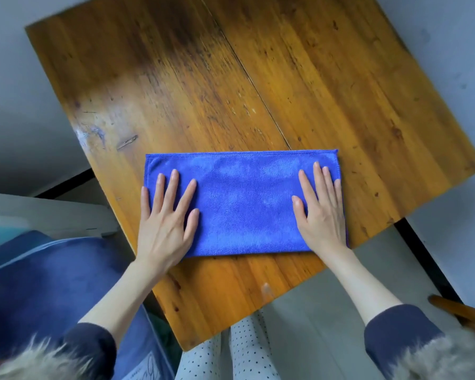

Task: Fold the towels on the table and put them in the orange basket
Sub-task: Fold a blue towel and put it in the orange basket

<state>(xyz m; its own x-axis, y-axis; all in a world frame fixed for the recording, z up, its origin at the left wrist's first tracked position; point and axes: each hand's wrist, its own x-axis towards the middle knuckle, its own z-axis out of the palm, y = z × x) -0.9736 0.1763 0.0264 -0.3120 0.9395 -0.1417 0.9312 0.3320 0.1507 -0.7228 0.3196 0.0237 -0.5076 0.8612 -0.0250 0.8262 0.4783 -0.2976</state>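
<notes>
Both hands lie flat, fingers spread, left hand (pixel 166 218) and right hand (pixel 320 208) pressing the soft, limp blue towel (pixel 242 204) at mid-frame; best pinched by its corners.

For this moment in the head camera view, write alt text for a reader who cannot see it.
Two bare hands, left hand and right hand, press flat on the ends of a blue towel, a smooth rectangle lying near the front edge of a worn wooden table. No orange basket is clearly in view.
</notes>
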